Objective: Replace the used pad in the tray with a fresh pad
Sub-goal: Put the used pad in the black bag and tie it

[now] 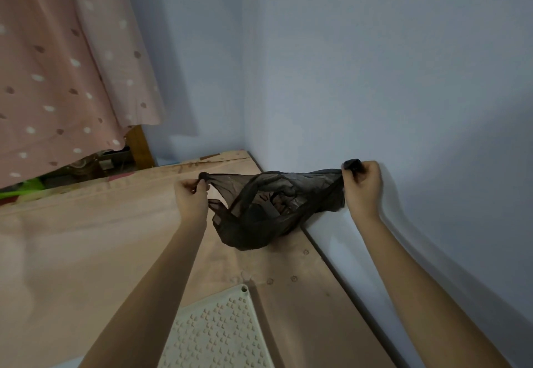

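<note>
Thin black translucent plastic bag (259, 209) stretched between hands: left hand (190, 197) pinching one handle, right hand (363, 186) fisted on other; cream perforated plastic grid (219, 336) nearer camera than bag.

We find open bed (86, 237) on our left; the wall (403, 108) crowds our right; the grid tray (219, 336) sits near.

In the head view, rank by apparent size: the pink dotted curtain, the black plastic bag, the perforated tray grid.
1. pink dotted curtain
2. perforated tray grid, cut off by the frame and nearer the camera, so unsure
3. black plastic bag
</note>
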`<act>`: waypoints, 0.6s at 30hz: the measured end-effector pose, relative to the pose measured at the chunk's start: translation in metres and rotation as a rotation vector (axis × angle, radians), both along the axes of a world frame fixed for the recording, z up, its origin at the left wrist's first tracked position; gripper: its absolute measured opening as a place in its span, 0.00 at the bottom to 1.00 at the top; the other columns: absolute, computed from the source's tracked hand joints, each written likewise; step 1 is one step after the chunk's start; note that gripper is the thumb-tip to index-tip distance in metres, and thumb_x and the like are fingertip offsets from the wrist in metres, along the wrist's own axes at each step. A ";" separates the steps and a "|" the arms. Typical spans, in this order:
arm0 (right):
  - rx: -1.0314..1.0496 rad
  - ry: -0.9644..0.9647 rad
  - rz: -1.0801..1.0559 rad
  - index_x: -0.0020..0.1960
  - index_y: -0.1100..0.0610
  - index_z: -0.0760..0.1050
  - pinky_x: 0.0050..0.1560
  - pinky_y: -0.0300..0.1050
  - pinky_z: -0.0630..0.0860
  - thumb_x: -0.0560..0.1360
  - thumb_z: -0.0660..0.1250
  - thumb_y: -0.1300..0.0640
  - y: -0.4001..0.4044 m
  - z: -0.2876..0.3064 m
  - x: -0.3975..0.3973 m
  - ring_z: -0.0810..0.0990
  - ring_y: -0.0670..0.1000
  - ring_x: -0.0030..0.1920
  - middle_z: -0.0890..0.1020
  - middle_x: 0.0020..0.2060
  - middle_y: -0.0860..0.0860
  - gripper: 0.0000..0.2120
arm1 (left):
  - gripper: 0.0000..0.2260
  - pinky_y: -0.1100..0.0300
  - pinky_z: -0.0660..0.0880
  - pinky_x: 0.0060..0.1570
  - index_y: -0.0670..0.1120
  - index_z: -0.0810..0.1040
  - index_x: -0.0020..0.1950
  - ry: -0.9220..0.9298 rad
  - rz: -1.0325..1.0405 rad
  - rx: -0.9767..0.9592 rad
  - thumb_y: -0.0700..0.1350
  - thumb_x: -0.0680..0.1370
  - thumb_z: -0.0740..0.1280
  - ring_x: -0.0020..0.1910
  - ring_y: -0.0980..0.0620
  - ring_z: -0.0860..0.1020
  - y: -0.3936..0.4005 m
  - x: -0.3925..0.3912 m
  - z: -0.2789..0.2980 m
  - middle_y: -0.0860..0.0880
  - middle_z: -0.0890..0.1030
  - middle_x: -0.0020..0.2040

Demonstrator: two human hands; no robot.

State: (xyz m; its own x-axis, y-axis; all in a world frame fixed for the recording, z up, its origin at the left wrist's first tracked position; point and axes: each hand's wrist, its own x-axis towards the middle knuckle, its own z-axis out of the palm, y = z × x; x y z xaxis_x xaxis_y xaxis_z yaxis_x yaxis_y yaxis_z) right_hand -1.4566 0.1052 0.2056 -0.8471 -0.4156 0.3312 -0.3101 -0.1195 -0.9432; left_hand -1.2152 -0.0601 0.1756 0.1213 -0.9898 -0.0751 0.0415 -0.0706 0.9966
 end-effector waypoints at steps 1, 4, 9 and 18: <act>0.007 0.006 0.036 0.45 0.55 0.66 0.38 0.29 0.72 0.76 0.66 0.64 0.001 0.001 0.000 0.76 0.44 0.39 0.76 0.44 0.56 0.09 | 0.08 0.55 0.75 0.57 0.42 0.70 0.57 0.005 0.006 0.001 0.37 0.79 0.64 0.52 0.47 0.78 0.001 0.001 0.004 0.45 0.77 0.52; 0.047 0.004 0.113 0.47 0.54 0.64 0.40 0.36 0.72 0.79 0.62 0.62 0.004 0.000 -0.001 0.76 0.47 0.42 0.76 0.45 0.55 0.08 | 0.17 0.57 0.72 0.56 0.42 0.70 0.68 -0.058 0.019 0.009 0.37 0.79 0.64 0.52 0.49 0.74 -0.002 0.006 0.005 0.48 0.76 0.53; -0.033 -0.032 0.089 0.52 0.61 0.64 0.36 0.25 0.71 0.79 0.62 0.62 0.011 0.003 0.000 0.77 0.36 0.37 0.75 0.41 0.50 0.07 | 0.07 0.58 0.71 0.51 0.43 0.77 0.54 0.058 0.031 0.026 0.42 0.80 0.62 0.47 0.49 0.75 0.000 0.018 0.003 0.46 0.79 0.45; 0.081 -0.208 0.484 0.43 0.58 0.73 0.40 0.40 0.79 0.76 0.66 0.63 -0.008 0.025 0.024 0.83 0.51 0.37 0.82 0.35 0.54 0.04 | 0.09 0.61 0.75 0.35 0.42 0.73 0.40 0.209 -0.519 0.028 0.39 0.80 0.59 0.31 0.52 0.78 0.037 -0.006 0.043 0.47 0.79 0.28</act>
